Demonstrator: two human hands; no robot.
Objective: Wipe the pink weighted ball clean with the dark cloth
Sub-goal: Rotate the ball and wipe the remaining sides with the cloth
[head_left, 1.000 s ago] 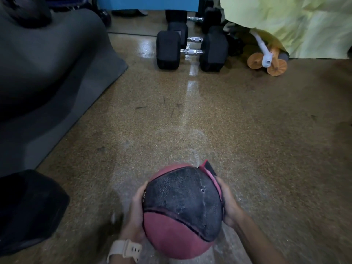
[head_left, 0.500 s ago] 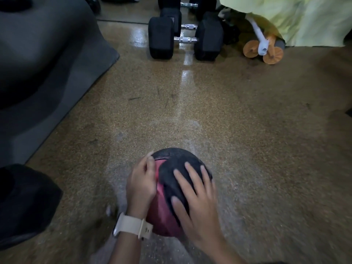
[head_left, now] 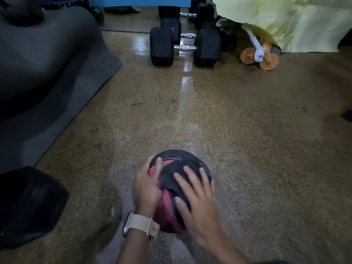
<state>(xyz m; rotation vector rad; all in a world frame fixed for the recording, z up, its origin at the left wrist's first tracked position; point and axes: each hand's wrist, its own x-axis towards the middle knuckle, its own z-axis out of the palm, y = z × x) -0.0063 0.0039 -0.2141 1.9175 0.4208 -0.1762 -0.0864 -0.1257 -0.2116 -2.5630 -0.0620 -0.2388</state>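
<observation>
Our left hand (head_left: pixel 147 189) grips the left side of the pink weighted ball (head_left: pixel 168 214), fingers curled over it, beige watch (head_left: pixel 141 224) on the wrist. Our right hand (head_left: pixel 200 212) lies flat, fingers spread, pressing the dark cloth (head_left: pixel 174 181) onto the ball's top. Ball sits on the speckled brown floor (head_left: pixel 247 140) right in front of us; further out we see a grey mat (head_left: pixel 47 77) at left, black dumbbells (head_left: pixel 184 47) ahead, and an orange-wheeled roller (head_left: pixel 260 58) beside them, partly under a pale yellow sheet (head_left: pixel 289 21).
</observation>
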